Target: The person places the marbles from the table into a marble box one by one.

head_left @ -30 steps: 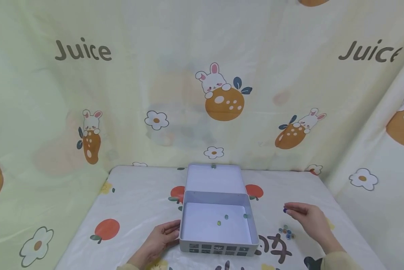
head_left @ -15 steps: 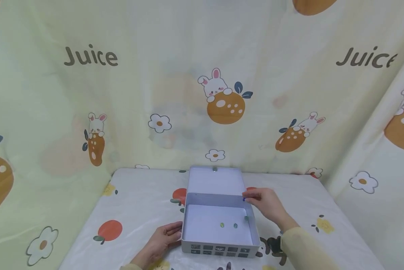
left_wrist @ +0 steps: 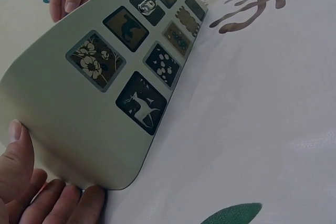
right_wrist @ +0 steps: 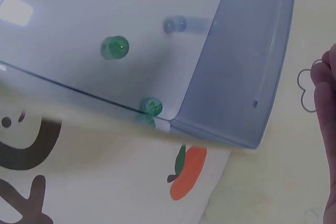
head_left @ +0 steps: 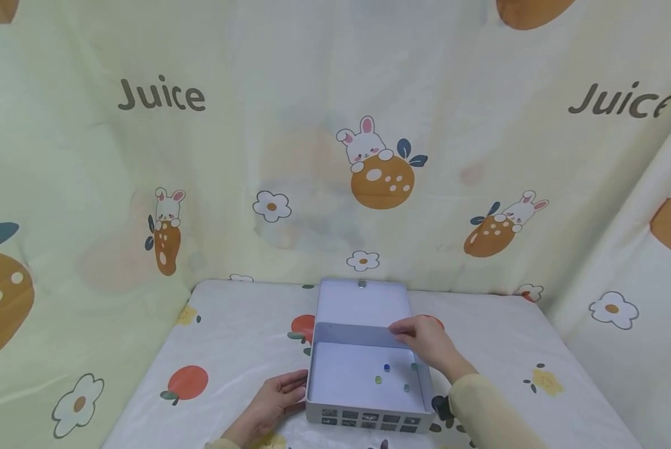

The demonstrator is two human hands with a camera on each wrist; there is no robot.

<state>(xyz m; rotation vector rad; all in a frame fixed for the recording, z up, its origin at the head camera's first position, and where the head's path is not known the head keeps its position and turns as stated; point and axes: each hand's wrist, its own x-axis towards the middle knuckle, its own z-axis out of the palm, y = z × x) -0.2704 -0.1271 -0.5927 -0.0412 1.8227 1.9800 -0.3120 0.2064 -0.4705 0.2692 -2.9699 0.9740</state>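
A pale box [head_left: 341, 390] with its hinged lid [head_left: 363, 302] laid back stands on the table. Glass marbles lie on its floor: a blue one [head_left: 387, 368], blurred in the right wrist view, a yellow-green one [head_left: 378, 380] and two green ones [right_wrist: 115, 48], the second green marble [right_wrist: 152, 106] close to the side wall. My left hand [head_left: 274, 399] rests its fingers and thumb against the box's left side, near the corner with picture squares. Above the box's back right part hovers my right hand [head_left: 428, 343], fingers extended together, no marble visible at the tips.
A white cloth with printed fruit and lettering covers the table [head_left: 229, 337]. A printed curtain [head_left: 307, 237] hangs right behind the lid. My right sleeve [head_left: 487, 411] crosses the table's right front and hides what lies beneath.
My right hand has come left from beside the loose marbles to over the box. The blue marble left its fingertips and is on the box floor. A green marble has shifted right.
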